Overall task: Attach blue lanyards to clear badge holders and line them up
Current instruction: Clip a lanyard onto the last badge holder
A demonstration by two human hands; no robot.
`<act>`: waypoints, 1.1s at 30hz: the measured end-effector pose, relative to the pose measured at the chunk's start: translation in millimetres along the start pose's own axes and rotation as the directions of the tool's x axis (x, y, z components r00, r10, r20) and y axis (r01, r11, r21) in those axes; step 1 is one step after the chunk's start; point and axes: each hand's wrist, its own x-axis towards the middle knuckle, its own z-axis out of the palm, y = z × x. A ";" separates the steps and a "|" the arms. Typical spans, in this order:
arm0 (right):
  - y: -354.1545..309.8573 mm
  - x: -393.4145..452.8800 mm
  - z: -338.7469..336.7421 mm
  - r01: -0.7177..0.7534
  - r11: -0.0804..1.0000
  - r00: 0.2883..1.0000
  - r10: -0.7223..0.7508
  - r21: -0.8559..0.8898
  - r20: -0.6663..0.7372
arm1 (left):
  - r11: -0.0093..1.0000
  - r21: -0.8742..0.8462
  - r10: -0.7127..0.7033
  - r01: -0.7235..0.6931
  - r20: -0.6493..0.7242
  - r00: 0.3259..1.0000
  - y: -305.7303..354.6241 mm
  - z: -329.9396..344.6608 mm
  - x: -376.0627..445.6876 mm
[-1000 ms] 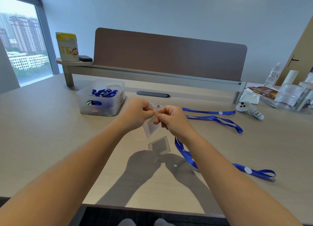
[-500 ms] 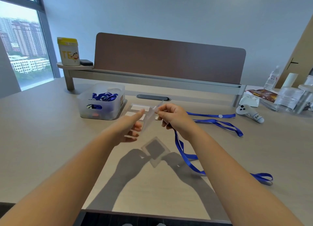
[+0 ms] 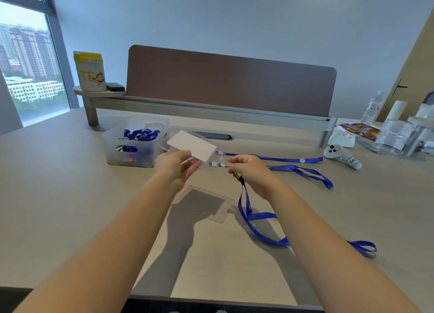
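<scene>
Badge holder [image 3: 192, 147] is hovering above the bench [image 3: 58, 183], pinched at its near edge by the left hand [image 3: 176, 166]; light, thin, probably slippery. Right hand [image 3: 246, 169] is gripping the limp blue lanyard [image 3: 256, 219] near its clip end.

Desk [image 3: 58, 195]: matt, smooth wood-look top under my arms.
Badge holder [image 3: 191, 147]: thin clear plastic with a white paper insert, slightly glossy, pinched in my left hand [image 3: 176, 167].
Lanyard [image 3: 256, 228]: blue woven ribbon with a soft sheen, hanging from my right hand [image 3: 249, 172].
Storage bin [image 3: 117, 146]: frosted translucent plastic, at 11 o'clock.
Divider panel [image 3: 230, 87]: brown, matt, cloth-like.
Rail [image 3: 211, 112]: brushed grey metal.
</scene>
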 end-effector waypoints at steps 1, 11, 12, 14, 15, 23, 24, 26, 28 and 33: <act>3.1 2.2 0.4 -0.022 0.997 0.997 0.017 -0.074 -0.071 | 0.998 0.049 0.034 -0.034 -0.007 0.999 4.1 3.6 -0.4; 7.4 -7.3 43.9 -0.307 0.573 0.951 0.156 0.759 0.267 | 0.987 0.036 0.155 -0.159 0.097 0.983 22.4 31.6 -8.2; 8.1 -5.8 46.9 -0.288 0.489 0.957 0.123 0.823 0.262 | 0.988 0.022 0.152 -0.155 0.101 0.983 22.8 31.2 -9.7; 8.0 -2.9 48.1 -0.207 0.326 0.978 0.087 0.922 0.189 | 0.989 -0.034 0.146 -0.143 0.126 0.981 23.3 26.7 -12.1; 6.8 -2.0 46.0 -0.149 0.261 0.987 0.093 0.954 0.129 | 0.989 -0.058 0.141 -0.135 0.124 0.982 23.3 22.7 -11.9; 16.0 7.5 -1.3 0.171 0.098 0.918 0.345 0.980 -0.195 | 0.992 -0.084 0.088 -0.096 -0.094 0.992 4.5 -30.1 15.7; 21.0 9.4 -10.1 0.201 0.108 0.902 0.367 0.974 -0.227 | 0.994 -0.071 0.078 -0.087 -0.126 0.989 0.2 -35.8 20.7; 33.8 12.3 -29.1 0.228 0.168 0.870 0.408 0.959 -0.278 | 0.998 -0.041 0.049 -0.055 -0.143 0.989 -8.0 -44.5 29.1; 47.7 15.8 -47.5 0.193 0.291 0.842 0.442 0.937 -0.310 | 1.000 -0.013 0.016 -0.019 -0.174 0.985 -14.6 -47.7 36.6; 73.4 29.6 -86.5 -0.124 0.772 0.659 0.534 0.624 -0.530 | 0.997 -0.062 0.018 -0.034 -0.232 0.973 -29.4 -41.8 52.8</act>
